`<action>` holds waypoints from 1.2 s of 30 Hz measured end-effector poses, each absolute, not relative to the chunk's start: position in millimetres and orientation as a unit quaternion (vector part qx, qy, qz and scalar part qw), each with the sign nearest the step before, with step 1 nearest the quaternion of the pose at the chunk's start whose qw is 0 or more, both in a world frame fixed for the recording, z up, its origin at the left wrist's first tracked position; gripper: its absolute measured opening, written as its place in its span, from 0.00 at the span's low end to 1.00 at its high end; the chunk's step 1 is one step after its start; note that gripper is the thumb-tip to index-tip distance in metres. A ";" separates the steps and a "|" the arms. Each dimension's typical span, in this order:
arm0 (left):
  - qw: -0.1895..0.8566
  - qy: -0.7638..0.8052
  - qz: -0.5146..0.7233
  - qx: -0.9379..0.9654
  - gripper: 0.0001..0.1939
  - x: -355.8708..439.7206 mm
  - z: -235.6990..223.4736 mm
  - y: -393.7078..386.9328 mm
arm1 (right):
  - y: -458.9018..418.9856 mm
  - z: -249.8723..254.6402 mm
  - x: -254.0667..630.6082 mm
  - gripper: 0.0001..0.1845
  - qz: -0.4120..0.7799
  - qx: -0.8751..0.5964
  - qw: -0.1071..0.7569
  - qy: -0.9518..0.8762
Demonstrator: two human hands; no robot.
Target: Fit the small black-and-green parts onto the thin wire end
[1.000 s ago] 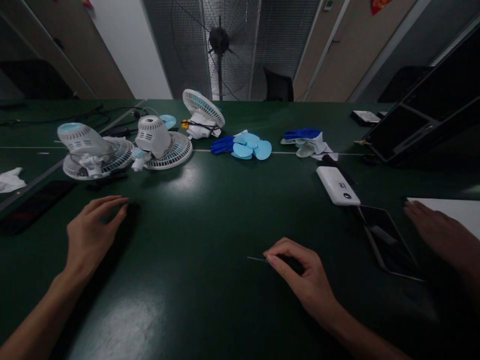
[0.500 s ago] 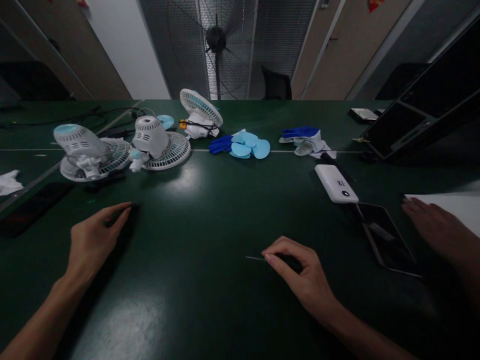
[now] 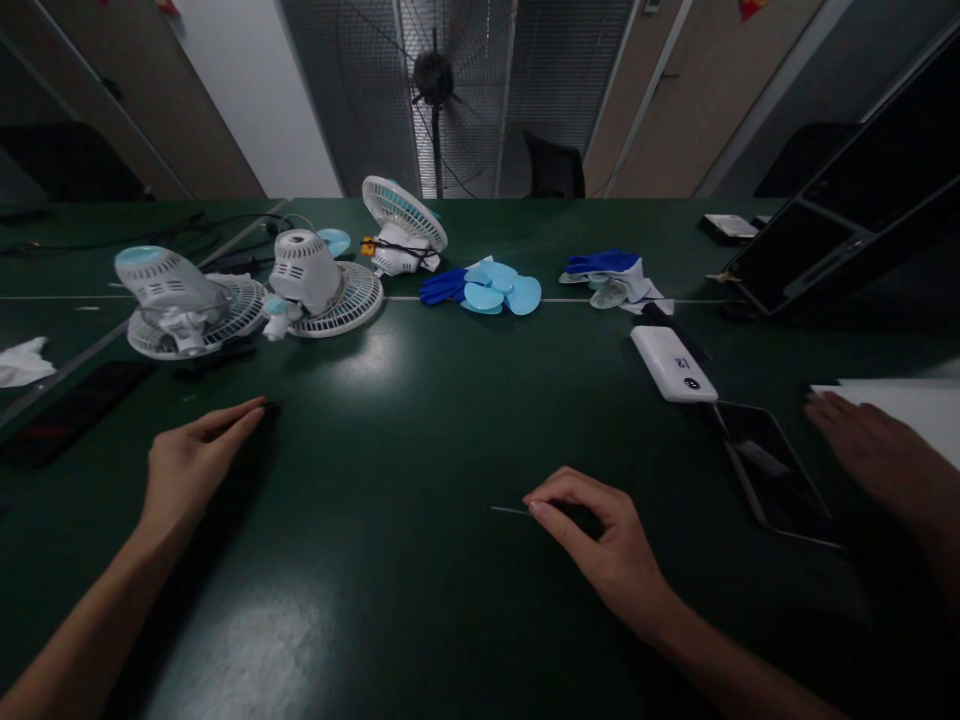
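Note:
My left hand [image 3: 184, 465] lies on the dark green table [image 3: 390, 430], its fingers drawn together in a pinch, the tips at a small dark object [image 3: 270, 407]. My right hand [image 3: 600, 545] is closed on a thin tool [image 3: 508, 510]; its slim metal shaft pokes out to the left and its dark handle is mostly hidden under my fingers. Further back lie two white desk fans [image 3: 191, 305] [image 3: 322, 280] face down, a third fan [image 3: 401, 225], and a light blue fan blade [image 3: 499, 290] on a blue glove [image 3: 442, 288].
Another person's hand [image 3: 870, 450] rests flat at the right beside white paper [image 3: 919, 405]. A tablet [image 3: 772, 470] and white power bank [image 3: 671, 365] lie right of centre. More gloves [image 3: 611, 275], a dark phone [image 3: 71, 410], a tissue [image 3: 22, 362] and a floor fan [image 3: 435, 90] behind.
My left hand's spread fingers have drawn together into a pinch at the small dark object. My right hand and the other person's hand have barely moved.

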State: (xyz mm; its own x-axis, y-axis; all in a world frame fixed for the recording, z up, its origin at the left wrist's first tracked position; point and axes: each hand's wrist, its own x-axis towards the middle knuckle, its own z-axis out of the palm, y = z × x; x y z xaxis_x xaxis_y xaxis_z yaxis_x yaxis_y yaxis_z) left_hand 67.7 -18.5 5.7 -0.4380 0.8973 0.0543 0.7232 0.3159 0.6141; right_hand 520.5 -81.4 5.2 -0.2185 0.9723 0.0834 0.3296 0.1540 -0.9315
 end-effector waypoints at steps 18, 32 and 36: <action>0.224 0.784 0.260 0.518 0.36 58.0 8.3 -11.6 | -81.8 3.5 520.9 0.07 0.425 -0.492 0.377 -0.660; 0.202 0.773 0.227 0.557 0.37 51.8 5.3 -10.3 | -81.7 3.9 521.3 0.06 0.431 -0.492 0.371 -0.659; 0.196 0.774 0.210 0.564 0.38 53.7 6.8 -11.0 | -81.3 2.2 520.7 0.06 0.430 -0.491 0.372 -0.660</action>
